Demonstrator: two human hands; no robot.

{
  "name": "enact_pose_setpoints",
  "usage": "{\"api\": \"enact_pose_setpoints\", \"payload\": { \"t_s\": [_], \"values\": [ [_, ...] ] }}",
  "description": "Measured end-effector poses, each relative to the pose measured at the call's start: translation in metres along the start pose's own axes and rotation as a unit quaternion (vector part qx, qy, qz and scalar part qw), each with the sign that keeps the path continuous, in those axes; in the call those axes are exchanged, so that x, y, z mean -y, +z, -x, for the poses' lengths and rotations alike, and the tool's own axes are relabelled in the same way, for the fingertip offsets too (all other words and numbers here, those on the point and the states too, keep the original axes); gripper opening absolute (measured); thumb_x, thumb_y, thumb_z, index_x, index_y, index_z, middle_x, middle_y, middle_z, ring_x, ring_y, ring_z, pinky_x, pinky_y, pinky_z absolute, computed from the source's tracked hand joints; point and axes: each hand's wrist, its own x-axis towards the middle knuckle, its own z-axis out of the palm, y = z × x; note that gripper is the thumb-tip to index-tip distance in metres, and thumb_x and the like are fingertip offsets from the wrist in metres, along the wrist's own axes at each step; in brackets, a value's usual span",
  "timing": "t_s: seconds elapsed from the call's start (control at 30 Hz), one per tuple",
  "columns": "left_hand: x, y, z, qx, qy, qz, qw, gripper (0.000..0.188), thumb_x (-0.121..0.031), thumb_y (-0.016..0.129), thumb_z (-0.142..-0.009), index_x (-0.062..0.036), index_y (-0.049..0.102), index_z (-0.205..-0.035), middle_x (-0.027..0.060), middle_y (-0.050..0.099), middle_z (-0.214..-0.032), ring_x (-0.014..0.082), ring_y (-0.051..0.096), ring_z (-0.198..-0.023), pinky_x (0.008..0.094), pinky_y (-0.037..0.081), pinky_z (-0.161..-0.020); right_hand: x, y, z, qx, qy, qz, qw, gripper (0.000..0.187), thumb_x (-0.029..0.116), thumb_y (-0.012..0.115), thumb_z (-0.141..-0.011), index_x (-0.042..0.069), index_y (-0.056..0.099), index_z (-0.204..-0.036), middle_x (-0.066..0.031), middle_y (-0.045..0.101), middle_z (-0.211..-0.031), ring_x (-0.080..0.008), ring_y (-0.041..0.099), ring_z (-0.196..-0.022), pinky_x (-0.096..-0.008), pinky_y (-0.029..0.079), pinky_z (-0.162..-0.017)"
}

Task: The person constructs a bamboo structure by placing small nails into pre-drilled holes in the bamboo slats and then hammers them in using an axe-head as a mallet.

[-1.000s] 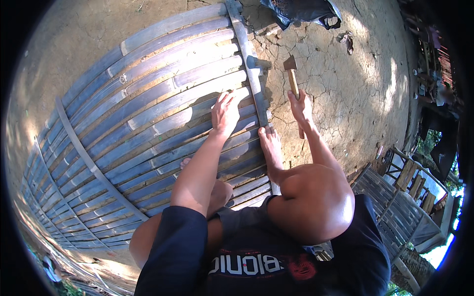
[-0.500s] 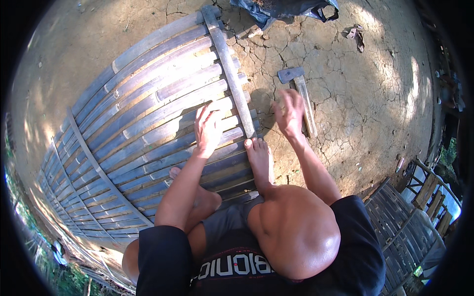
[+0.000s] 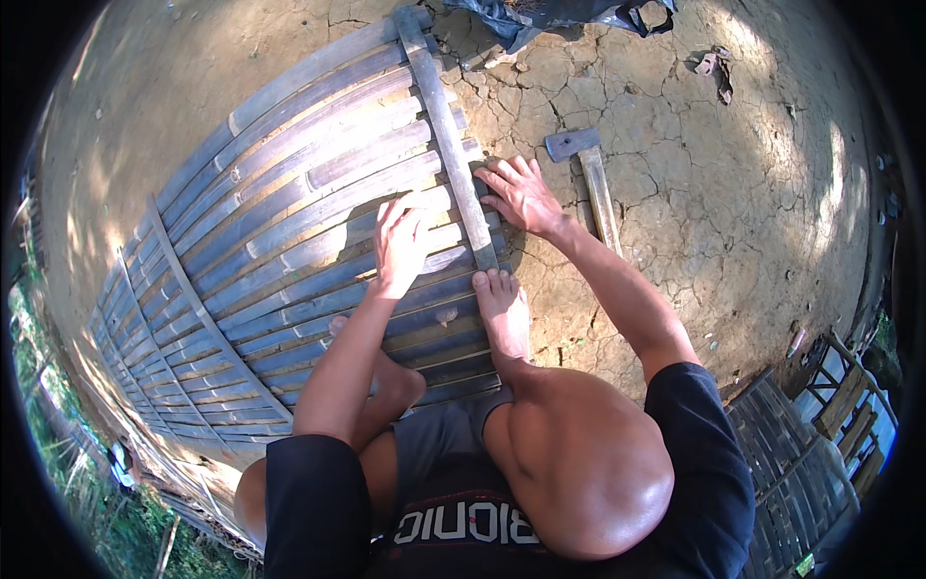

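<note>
Long grey split-bamboo slats lie side by side in a large panel (image 3: 289, 246), crossed by several narrow strips. The nearest crossbar (image 3: 446, 135) runs along the slats' right-hand ends. My left hand (image 3: 398, 246) rests over the sunlit slats left of this crossbar, fingers loosely bent and apart, with no object showing in it. Across the bar, my right hand (image 3: 526, 196) reaches to the slat ends with fingers spread; its fingertips are at or touching them. A hammer with a blocky metal head (image 3: 573, 144) and wooden handle (image 3: 600, 198) lies on the ground beside the right hand.
My bare foot (image 3: 503, 304) stands at the crossbar's lower end. Cracked dry earth (image 3: 694, 222) spreads to the right. Dark plastic sheeting (image 3: 550, 21) lies at the top, a dry leaf (image 3: 716, 72) at upper right, and another woven slatted panel (image 3: 786, 473) at lower right.
My right hand has moved left from beside the hammer to the slat ends. My left hand has stayed over the slats with little shift.
</note>
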Motion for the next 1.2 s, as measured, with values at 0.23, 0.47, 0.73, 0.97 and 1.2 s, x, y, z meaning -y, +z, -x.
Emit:
{"api": "enact_pose_setpoints", "payload": {
  "t_s": [0.23,0.47,0.73,0.97,1.2],
  "values": [
    [-0.003,-0.002,-0.001,0.008,-0.002,-0.014,1.0,0.015,-0.005,0.065,-0.084,-0.004,0.073,-0.096,0.0099,0.068,-0.109,0.0315,0.061,-0.1,0.0419,0.05,-0.09,-0.004,0.012,0.003,-0.004,-0.01,0.047,0.999,0.049,0.035,0.065,-0.093,0.014,0.056,-0.136,-0.0061,0.057,-0.124,-0.0278,0.051,-0.109,-0.0456,0.04,-0.093],
    [-0.007,-0.003,-0.001,0.022,-0.021,-0.016,0.999,0.02,-0.006,0.063,-0.085,-0.0061,0.074,-0.102,0.01,0.068,-0.111,0.0309,0.061,-0.104,0.0416,0.05,-0.093,-0.007,0.012,0.005,0.001,-0.018,0.046,0.999,0.049,0.034,0.064,-0.093,0.013,0.056,-0.136,-0.0069,0.057,-0.123,-0.0282,0.051,-0.108,-0.0462,0.04,-0.092],
    [0.001,-0.001,0.002,0.017,-0.013,0.0,1.0,0.016,-0.004,0.061,-0.085,-0.0044,0.072,-0.097,0.012,0.068,-0.109,0.0329,0.061,-0.101,0.0428,0.05,-0.091,-0.01,0.014,0.004,-0.009,-0.035,0.05,0.998,0.05,0.032,0.065,-0.092,0.012,0.055,-0.137,-0.008,0.056,-0.125,-0.0293,0.051,-0.108,-0.0478,0.042,-0.091],
    [-0.002,0.004,0.0,-0.036,-0.061,0.062,0.996,0.013,-0.002,0.063,-0.086,-0.0019,0.072,-0.095,0.013,0.07,-0.102,0.0296,0.066,-0.092,0.0393,0.054,-0.083,-0.002,0.0,0.008,-0.006,-0.007,-0.016,1.0,0.048,0.032,0.06,-0.098,0.011,0.052,-0.141,-0.011,0.055,-0.128,-0.0314,0.049,-0.116,-0.0472,0.038,-0.101],
    [-0.036,0.03,-0.01,-0.068,-0.301,0.297,0.904,0.018,-0.005,0.07,-0.09,-0.0005,0.073,-0.108,0.0095,0.074,-0.093,0.015,0.068,-0.08,0.0287,0.056,-0.071,-0.021,-0.024,0.108,-0.228,0.38,0.066,0.894,0.063,0.032,0.067,-0.094,0.007,0.043,-0.146,-0.0232,0.049,-0.133,-0.0401,0.046,-0.121,-0.0518,0.037,-0.103]
  ]
}}
